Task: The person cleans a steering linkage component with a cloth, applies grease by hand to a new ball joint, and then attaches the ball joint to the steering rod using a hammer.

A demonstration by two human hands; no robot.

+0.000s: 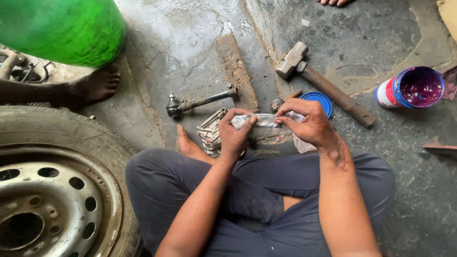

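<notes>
While the person sits cross-legged on the concrete floor [190, 43], left hand [233, 135] and right hand [309, 123] pinch a clear plastic bag [266, 121] stretched between them, above the knees, near a hammer [323, 83]

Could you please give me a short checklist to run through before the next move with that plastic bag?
1. Both hands on the bag: ok; the left hand and right hand pinch its two ends.
2. Bag contents known: cannot tell; the clear plastic is crumpled.
3. Tie rod end within reach: ok; it lies on the floor just ahead of the hands.
4. Hammer clear of the hands: ok; it rests to the right, untouched.
5. Tin upright: not ok; it lies on its side, open mouth showing purple inside.
6. Blue lid off the tin: ok; it lies flat behind the right hand.
</notes>
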